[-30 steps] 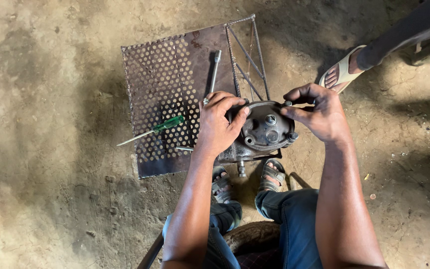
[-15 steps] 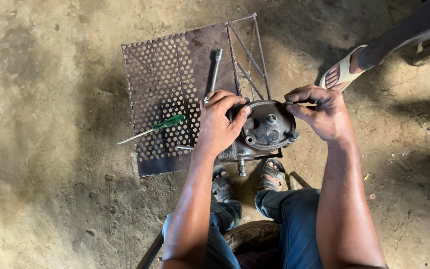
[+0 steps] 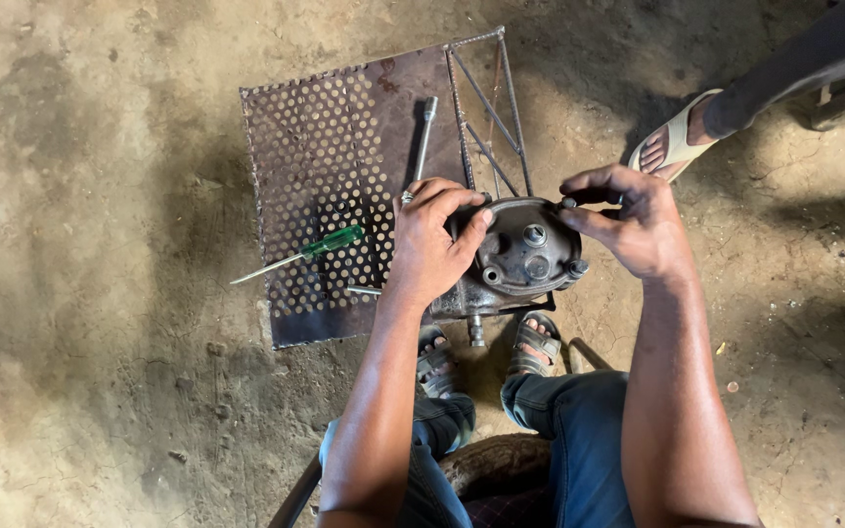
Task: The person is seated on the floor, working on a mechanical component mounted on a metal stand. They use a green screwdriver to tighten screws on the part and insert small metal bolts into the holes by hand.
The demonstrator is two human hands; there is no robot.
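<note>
Dirt floor, cracked and dusty, is seen all around. Closest in, knees in blue jeans (image 3: pixel 559 420) and two sandalled feet (image 3: pixel 535 342) are tucked right under the near edge of a low perforated metal table (image 3: pixel 325 127).

Just past the feet, a round metal housing (image 3: pixel 525 256) is parked on that near edge, by the table's open bar frame. It's gripped by the left hand (image 3: pixel 432 240), whose grip is wrapped tight round the left rim, thumb laid over the top. The grip of the right hand (image 3: pixel 638 230) is pinched down narrow on a small fastener (image 3: pixel 569 203) at the upper right rim; whether it's threaded in or loose can't be told from up here.

Progress-wise, a guess only: a few round fittings are already seated in the housing's face, the rim fastener is being dealt with now, and how many more are left can't be made out. It looks like finger-work for the moment, since no tool is held.

Orientation: the round face is turned up toward the camera, tipped slightly to the right. The long axis seems to run down through the body beneath it, with a short stub poking toward the feet, though it's foreshortened, so that's not certain.

Further out on the table, a green-handled screwdriver (image 3: pixel 305 252) is left lying with its tip hanging off the left edge, and a socket bar (image 3: pixel 424 137) is laid lengthwise beyond the left hand. Farthest off, somebody else's sandalled foot (image 3: pixel 672 142) is planted on the floor at the upper right.
</note>
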